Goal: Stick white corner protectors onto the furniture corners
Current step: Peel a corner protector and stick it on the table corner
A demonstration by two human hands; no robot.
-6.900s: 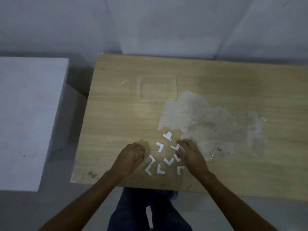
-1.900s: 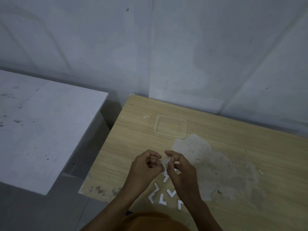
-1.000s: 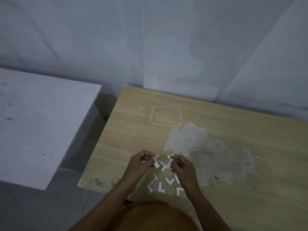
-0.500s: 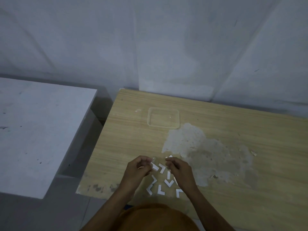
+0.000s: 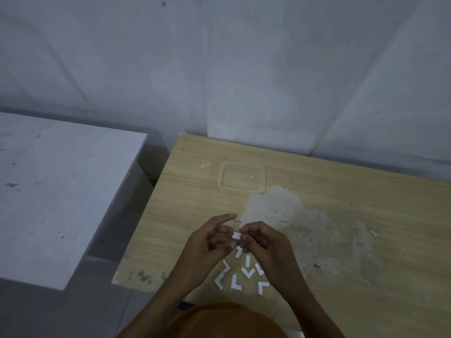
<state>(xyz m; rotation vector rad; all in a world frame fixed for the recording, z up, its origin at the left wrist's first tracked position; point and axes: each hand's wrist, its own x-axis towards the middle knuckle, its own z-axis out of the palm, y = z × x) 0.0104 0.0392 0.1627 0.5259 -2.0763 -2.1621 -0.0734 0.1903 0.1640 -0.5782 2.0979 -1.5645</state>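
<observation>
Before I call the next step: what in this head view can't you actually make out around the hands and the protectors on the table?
- Held protector: mostly covered by the fingertips of the left hand and right hand; whether its backing is off is unclear.
- Clear strip above it: too small to identify.
- Loose protectors: some partly hidden under the right hand, so no sure count.
- Table: right and near edges cut off by the frame; those corners unseen.
</observation>
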